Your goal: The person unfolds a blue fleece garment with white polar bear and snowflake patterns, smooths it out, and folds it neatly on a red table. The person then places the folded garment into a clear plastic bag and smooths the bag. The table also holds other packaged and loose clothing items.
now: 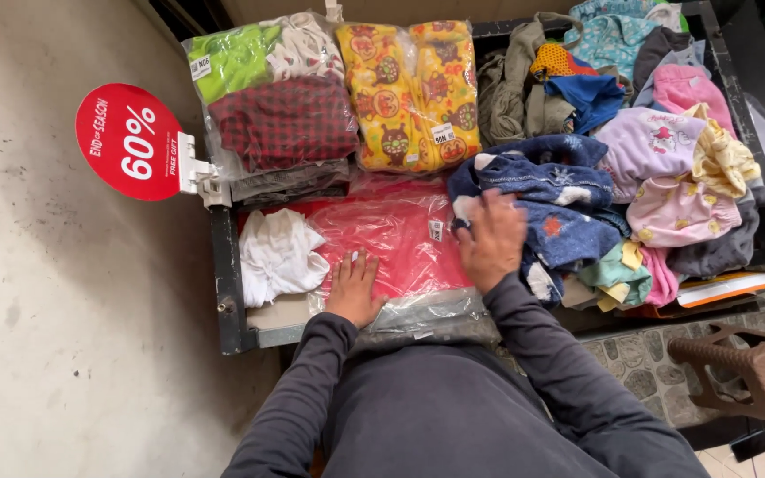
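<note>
The person stands at a table (227, 292) heaped with clothes. The left hand (353, 289) lies flat and open, fingers spread, on a red garment in a clear bag (391, 235) at the near edge of the table. The right hand (491, 241) rests on a blue patterned garment (560, 190) just right of the bag; its fingers curl down into the cloth, but whether they grip it or only press on it cannot be told.

Left of the red bag lies a loose white cloth (276, 252). Farther off sit two more bagged packs: one with green, white and dark red plaid pieces (276, 97), one of yellow printed cloth (413, 93). These bagged goods look laid in rows, so the left half of the table appears sorted. The right half is a loose heap: pink and lilac tops (666, 168), an olive piece (511, 88), a teal one (608, 40). That heap, with the blue garment at its near left edge, seems the part not yet put in order.

A round red sale sign (130, 142) is clipped to the far left corner of the table. A brown stool (754, 372) stands on the floor at the near right.
</note>
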